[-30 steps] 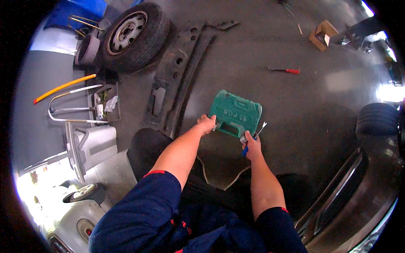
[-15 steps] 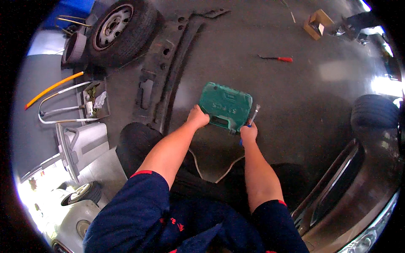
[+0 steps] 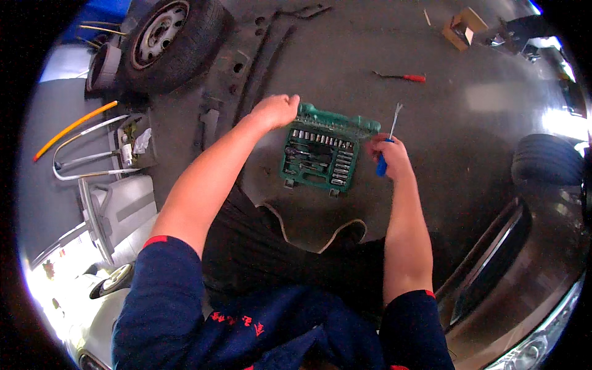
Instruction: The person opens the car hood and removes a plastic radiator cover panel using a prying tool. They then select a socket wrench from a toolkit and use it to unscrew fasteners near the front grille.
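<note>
A green socket set case [image 3: 317,180] lies open on the dark floor in front of me, with rows of silver sockets and a ratchet inside. My left hand [image 3: 280,110] grips the left end of its raised lid. My right hand [image 3: 390,152] is closed on a blue-handled tool [image 3: 382,164] with a metal shank pointing up and forked at its tip, and is beside the lid's right end. Whether those fingers also touch the lid I cannot tell.
A tire on a steel rim [image 3: 182,49], a long dark panel [image 3: 231,83], a red-handled tool [image 3: 412,78] and a cardboard box [image 3: 457,35] lie ahead. A car front [image 3: 524,277] and tire [image 3: 544,158] are right; curved tubes [image 3: 74,129] are left.
The case, closed earlier, now has its lid swung up and away from me, showing the sockets. Both my hands have moved upward, the right still with the blue-handled tool.
</note>
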`<state>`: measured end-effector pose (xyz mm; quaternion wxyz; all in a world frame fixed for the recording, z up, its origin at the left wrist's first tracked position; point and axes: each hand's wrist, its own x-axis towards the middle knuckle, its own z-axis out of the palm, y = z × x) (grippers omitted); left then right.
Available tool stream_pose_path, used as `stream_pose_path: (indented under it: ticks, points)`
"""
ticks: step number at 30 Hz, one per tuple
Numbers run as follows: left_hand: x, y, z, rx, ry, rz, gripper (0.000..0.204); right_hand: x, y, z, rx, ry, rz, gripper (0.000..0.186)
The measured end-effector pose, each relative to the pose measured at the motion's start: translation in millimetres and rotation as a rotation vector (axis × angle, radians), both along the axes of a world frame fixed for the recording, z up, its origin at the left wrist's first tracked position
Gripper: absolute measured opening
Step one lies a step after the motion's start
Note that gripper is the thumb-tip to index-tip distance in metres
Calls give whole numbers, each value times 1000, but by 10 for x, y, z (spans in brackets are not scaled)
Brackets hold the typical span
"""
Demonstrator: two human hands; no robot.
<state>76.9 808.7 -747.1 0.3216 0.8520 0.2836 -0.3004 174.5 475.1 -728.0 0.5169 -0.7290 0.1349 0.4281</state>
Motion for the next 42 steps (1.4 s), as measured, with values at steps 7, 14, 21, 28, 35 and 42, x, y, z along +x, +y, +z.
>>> stream_pose_path:
  ticks: [7, 14, 21, 28, 35, 42]
  points:
    - [284, 345, -901, -357, -596, 844, 68, -572, 83, -1258, 150, -28, -325, 50]
    - [280, -133, -753, -717, -268, 924, 76, -1070, -408, -1669, -493, -376, 76, 52]
    - [83, -16, -504, -120, -21, -7, 42, -937, -389, -1839, -467, -519, 255, 46]
    - [-419, -296, 1053, 11, -336, -601, 45, -865, -50, -1273, -204, -927, 663, 40]
    - [-593, 96, 433, 186, 64, -431, 46, -1338, 760, -1168, -305, -953, 1010, 39]
    - [-494, -24, 282, 86, -119, -393, 46, -1308, 1015, -1396, -593, -1040, 1061, 18]
